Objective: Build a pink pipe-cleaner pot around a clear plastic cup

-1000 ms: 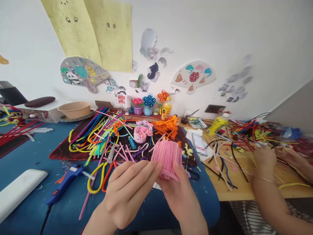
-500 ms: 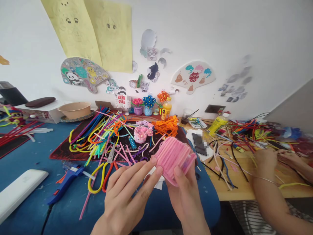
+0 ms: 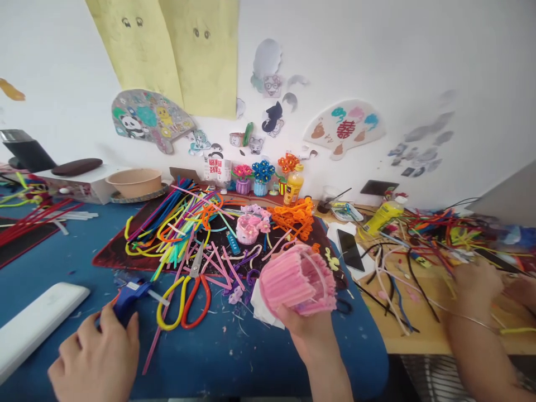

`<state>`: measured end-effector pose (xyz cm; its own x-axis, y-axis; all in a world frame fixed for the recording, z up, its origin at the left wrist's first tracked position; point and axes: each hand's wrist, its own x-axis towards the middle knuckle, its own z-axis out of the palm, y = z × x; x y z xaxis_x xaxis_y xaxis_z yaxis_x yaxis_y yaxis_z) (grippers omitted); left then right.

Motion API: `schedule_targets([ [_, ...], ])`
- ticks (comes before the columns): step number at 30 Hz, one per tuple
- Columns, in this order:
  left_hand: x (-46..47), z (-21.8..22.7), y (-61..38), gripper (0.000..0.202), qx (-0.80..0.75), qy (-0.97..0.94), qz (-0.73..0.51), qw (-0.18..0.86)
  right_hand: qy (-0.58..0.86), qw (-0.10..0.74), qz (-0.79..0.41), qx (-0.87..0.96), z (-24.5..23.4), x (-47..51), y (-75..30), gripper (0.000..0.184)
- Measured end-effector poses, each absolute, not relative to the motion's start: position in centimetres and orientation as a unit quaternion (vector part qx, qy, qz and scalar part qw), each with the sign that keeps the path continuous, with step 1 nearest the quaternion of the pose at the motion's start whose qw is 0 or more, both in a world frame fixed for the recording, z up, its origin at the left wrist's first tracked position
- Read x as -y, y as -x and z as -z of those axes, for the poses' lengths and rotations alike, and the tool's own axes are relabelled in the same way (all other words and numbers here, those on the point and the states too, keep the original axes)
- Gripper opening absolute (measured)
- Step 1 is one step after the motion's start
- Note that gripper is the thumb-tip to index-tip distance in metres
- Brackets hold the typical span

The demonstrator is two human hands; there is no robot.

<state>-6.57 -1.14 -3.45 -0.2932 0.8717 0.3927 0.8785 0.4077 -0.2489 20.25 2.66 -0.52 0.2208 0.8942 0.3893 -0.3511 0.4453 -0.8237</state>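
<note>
My right hand (image 3: 307, 329) holds up a pink cup-shaped basket (image 3: 288, 279) covered in fuzzy pipe cleaners, tilted with its opening to the right. Most of the fingers are hidden behind and beneath it. At lower left, my left hand (image 3: 98, 352) is closed around the handle of a blue glue gun (image 3: 129, 298), which lies on the blue tabletop with a pale glue stick poking out. Right of the glue gun lie scissors (image 3: 195, 271) with one yellow and one red handle loop. A white tissue (image 3: 266, 307) is partly covered by the basket.
Loose pipe cleaners (image 3: 167, 223) are heaped on a dark mat, near a small pink flower basket (image 3: 248, 229) and orange pieces (image 3: 293, 219). A white oblong case (image 3: 42, 324) sits at left. At right, a co-worker's arm (image 3: 473, 329) rests by a phone (image 3: 350, 249) and more pipe cleaners.
My left hand has left the pink basket, moved left and down, and taken hold of the glue gun. The basket has turned in my right hand, so its opening now shows.
</note>
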Motion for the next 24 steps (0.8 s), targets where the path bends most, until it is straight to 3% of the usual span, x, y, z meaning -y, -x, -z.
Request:
schedule_targets([
  [7, 0.7, 4.0, 8.1, 0.053, 0.814, 0.512, -0.027, 0.274, 0.233, 0.656, -0.626, 0.351, -0.5, -1.7, -19.5, 0.09],
  [14, -0.5, 3.9, 11.2, 0.032, 0.746, 0.615, -0.009, 0.257, 0.249, 0.615, -0.672, 0.329, -0.5, -2.1, -19.5, 0.071],
  [20, -0.4, 2.7, 10.0, 0.046, 0.763, 0.604, -0.051, 0.225, 0.256, 0.599, -0.699, 0.294, -0.2, -2.6, -19.0, 0.061],
  [24, -0.4, 2.7, 10.6, 0.044, 0.766, 0.605, -0.033, 0.215, 0.236, 0.595, -0.725, 0.254, -0.3, -3.2, -18.5, 0.06],
])
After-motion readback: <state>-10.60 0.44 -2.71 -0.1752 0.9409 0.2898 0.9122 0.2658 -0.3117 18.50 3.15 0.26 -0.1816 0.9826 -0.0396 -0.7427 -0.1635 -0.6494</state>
